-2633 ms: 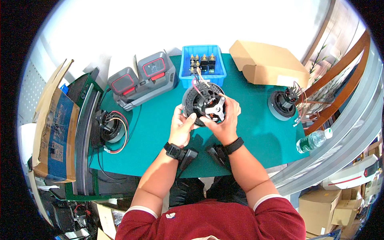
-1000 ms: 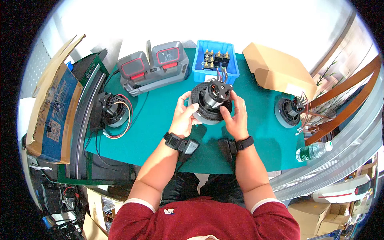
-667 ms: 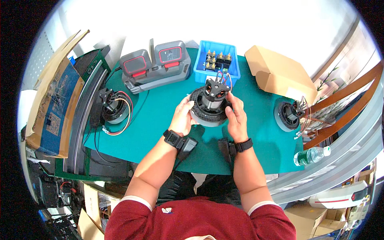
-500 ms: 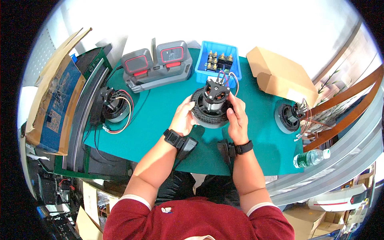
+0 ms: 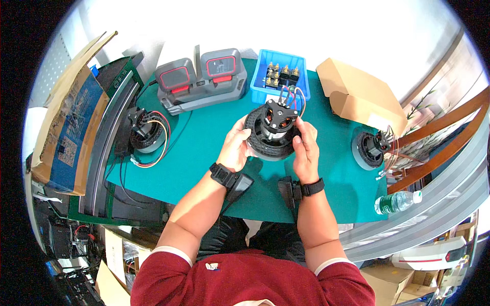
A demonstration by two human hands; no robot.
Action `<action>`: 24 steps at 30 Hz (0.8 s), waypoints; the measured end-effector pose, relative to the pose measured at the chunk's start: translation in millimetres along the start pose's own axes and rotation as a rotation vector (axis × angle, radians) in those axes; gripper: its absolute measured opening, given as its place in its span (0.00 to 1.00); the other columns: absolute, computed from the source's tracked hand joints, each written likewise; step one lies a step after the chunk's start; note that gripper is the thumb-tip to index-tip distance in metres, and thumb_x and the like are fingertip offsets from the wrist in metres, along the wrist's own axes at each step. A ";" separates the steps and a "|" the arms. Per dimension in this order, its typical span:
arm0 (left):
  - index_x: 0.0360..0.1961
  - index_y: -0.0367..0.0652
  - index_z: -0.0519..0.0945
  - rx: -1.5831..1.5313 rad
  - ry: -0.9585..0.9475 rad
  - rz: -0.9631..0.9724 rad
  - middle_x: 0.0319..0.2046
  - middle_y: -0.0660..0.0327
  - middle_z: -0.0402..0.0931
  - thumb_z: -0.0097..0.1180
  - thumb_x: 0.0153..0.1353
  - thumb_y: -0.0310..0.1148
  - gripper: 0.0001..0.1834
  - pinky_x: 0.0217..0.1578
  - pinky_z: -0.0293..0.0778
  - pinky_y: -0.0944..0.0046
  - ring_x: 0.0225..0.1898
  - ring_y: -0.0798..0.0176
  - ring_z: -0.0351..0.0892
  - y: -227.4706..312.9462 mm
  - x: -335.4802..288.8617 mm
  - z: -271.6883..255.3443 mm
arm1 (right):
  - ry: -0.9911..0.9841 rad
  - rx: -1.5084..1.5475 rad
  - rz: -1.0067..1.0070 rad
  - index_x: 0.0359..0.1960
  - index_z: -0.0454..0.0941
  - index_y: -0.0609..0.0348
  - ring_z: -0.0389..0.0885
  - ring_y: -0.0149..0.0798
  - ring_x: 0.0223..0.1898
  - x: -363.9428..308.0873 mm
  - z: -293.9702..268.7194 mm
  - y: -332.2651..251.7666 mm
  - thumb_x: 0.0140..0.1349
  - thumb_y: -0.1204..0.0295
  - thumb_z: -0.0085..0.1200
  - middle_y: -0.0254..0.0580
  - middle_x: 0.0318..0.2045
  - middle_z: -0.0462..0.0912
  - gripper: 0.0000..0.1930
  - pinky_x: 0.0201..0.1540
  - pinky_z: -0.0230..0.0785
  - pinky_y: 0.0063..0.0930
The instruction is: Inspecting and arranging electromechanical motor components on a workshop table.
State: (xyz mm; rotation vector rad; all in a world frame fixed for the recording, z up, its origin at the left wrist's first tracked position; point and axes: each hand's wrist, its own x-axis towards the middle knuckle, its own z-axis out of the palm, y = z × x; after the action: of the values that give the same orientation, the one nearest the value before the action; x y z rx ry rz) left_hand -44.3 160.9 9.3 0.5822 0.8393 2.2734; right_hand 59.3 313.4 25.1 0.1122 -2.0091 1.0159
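Note:
Between my two hands is a motor wheel [image 5: 265,145], a black treaded tyre with a dark motor bracket on top and red, white and black wires rising from it. My left hand [image 5: 236,146] grips the tyre's left side, thumb on the tread. My right hand [image 5: 307,152] closes on its right side, fingers partly hidden behind it. The wheel is tilted and held over the green table mat [image 5: 214,135]. Similar motor wheels lie on the mat at left [image 5: 148,136] and right [image 5: 368,151], their wires trailing.
Behind the wheel stands a blue bin [image 5: 259,96] with black, brass-studded parts. A grey-red twin battery charger [image 5: 204,94] sits at back left, a cardboard box [image 5: 357,94] at back right. A water bottle [image 5: 397,202] lies at the right edge. A large carton [image 5: 71,137] stands far left.
The held wheel has tilted a little, its motor end shifting slightly to the right. My right hand has moved slightly right with it. Both hands keep their hold.

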 end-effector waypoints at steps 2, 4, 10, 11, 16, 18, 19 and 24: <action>0.59 0.40 0.59 0.002 0.006 0.018 0.45 0.57 0.72 0.47 0.58 0.33 0.27 0.23 0.79 0.69 0.35 0.66 0.79 -2.0 1.1 -0.5 | 0.003 0.004 0.011 0.55 0.66 0.64 0.64 0.43 0.53 -0.5 -0.6 -0.4 0.58 0.76 0.40 0.46 0.49 0.71 0.21 0.58 0.52 0.33; 0.58 0.41 0.59 -0.002 0.015 0.016 0.44 0.57 0.73 0.47 0.58 0.32 0.27 0.22 0.79 0.70 0.33 0.66 0.79 -1.1 1.0 -0.6 | 0.001 0.006 0.021 0.55 0.66 0.64 0.64 0.43 0.54 0.2 0.3 0.4 0.58 0.76 0.41 0.46 0.50 0.70 0.21 0.58 0.52 0.33; 0.59 0.42 0.56 -0.004 0.050 0.029 0.40 0.57 0.74 0.49 0.57 0.30 0.28 0.22 0.79 0.68 0.30 0.65 0.80 -2.8 1.1 -0.6 | -0.007 0.028 0.031 0.56 0.65 0.65 0.63 0.42 0.55 -1.0 -0.2 3.0 0.59 0.75 0.40 0.47 0.51 0.69 0.22 0.59 0.51 0.32; 0.59 0.42 0.55 0.003 0.056 0.027 0.39 0.57 0.74 0.49 0.57 0.29 0.29 0.23 0.79 0.67 0.30 0.65 0.80 -2.3 1.0 -0.2 | -0.005 0.039 0.045 0.57 0.65 0.65 0.63 0.42 0.55 -1.4 0.0 3.3 0.59 0.73 0.40 0.48 0.52 0.69 0.22 0.59 0.51 0.32; 0.62 0.43 0.50 0.048 0.070 0.023 0.38 0.56 0.75 0.49 0.55 0.27 0.33 0.26 0.80 0.64 0.29 0.64 0.80 -2.6 1.1 -1.4 | 0.037 0.085 0.089 0.57 0.64 0.64 0.64 0.44 0.52 -3.8 3.5 8.8 0.56 0.72 0.42 0.48 0.47 0.70 0.24 0.58 0.52 0.34; 0.63 0.43 0.48 0.054 0.084 0.022 0.38 0.56 0.75 0.49 0.55 0.26 0.35 0.26 0.80 0.64 0.29 0.64 0.80 -3.9 0.8 -3.1 | 0.037 0.103 0.145 0.57 0.63 0.67 0.66 0.43 0.51 -3.2 3.6 7.0 0.57 0.70 0.42 0.49 0.47 0.70 0.25 0.57 0.54 0.32; 0.63 0.43 0.47 0.051 0.074 0.014 0.38 0.55 0.75 0.49 0.55 0.26 0.37 0.27 0.80 0.64 0.29 0.64 0.80 -4.8 0.5 -4.0 | 0.032 0.101 0.142 0.57 0.63 0.67 0.66 0.43 0.51 -3.3 3.3 6.4 0.57 0.70 0.42 0.49 0.47 0.70 0.25 0.57 0.54 0.32; 0.62 0.42 0.51 0.080 0.015 -0.025 0.50 0.53 0.69 0.53 0.52 0.27 0.37 0.34 0.81 0.59 0.42 0.57 0.78 -9.8 2.0 -8.6 | 0.104 0.248 0.236 0.57 0.60 0.72 0.69 0.39 0.49 -5.4 6.5 10.4 0.56 0.64 0.50 0.50 0.48 0.71 0.30 0.55 0.58 0.32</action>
State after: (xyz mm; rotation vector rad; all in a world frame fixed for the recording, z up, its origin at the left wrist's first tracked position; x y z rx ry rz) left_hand -46.8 164.5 -3.2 0.5878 0.9433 2.2321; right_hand 54.1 314.3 12.8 -0.0460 -1.8246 1.3909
